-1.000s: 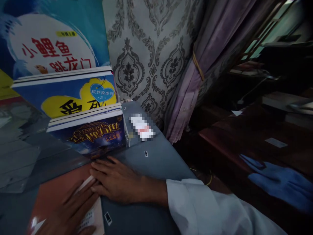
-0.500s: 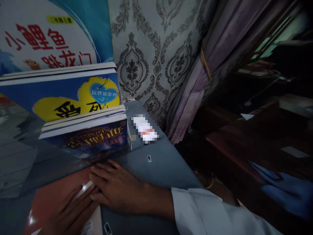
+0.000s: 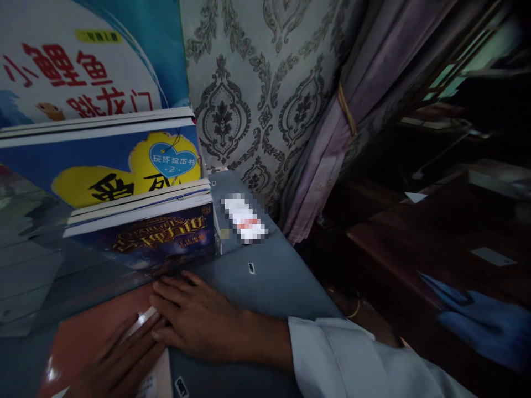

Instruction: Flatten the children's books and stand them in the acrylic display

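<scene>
A glossy orange-red book lies at the lower left of the table, with a pale strip along its right side. My left hand rests on it, fingers stretched out and pointing up and to the right. Beside it, my right hand lies flat at the book's right edge, its fingertips on the cover near the left fingers and its fingers slightly spread. Neither hand is wrapped around anything. The left wrist falls below the picture, and the hands cover part of the book.
Just beyond the hands stand a dark blue book, a blue and yellow book and a taller light book. A blurred-out white item lies on the grey tabletop. A tied curtain hangs at the table's right side.
The whole view has shifted slightly, so everything sits a little further left. Both hands keep their place on the book.
</scene>
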The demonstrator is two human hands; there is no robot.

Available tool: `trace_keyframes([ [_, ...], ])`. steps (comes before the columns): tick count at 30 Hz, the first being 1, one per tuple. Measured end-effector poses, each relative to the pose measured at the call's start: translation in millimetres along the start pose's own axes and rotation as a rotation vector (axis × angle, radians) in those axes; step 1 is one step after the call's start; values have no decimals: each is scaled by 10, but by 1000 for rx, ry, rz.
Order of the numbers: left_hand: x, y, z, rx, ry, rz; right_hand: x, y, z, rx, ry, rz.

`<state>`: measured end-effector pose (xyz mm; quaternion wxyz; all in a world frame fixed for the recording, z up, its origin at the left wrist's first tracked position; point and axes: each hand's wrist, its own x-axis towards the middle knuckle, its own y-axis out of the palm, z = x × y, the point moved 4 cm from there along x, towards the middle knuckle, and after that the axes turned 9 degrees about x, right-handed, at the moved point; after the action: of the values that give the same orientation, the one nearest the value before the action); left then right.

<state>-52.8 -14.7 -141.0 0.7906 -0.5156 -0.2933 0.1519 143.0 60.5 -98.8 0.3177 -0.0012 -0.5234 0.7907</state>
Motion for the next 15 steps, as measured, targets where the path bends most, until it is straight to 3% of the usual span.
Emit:
trace_keyframes([
  [5, 79, -74, -28, 12, 31, -40, -38, -65, 68, -41, -15, -32],
  [8, 136, -101, -40, 13, 43, -42, -271, -317, 45, -27, 42, -99],
  [10, 167, -106, -41, -5, 34, -15, -498, -624, -102, -21, 191, -273],
  [13, 196, -121, -47, -16, 17, -9, -803, -1086, -516, -100, 571, -575],
  [15, 210, -141, -52, -22, 0, -25, -839, -1231, -790, -194, 721, -596],
])
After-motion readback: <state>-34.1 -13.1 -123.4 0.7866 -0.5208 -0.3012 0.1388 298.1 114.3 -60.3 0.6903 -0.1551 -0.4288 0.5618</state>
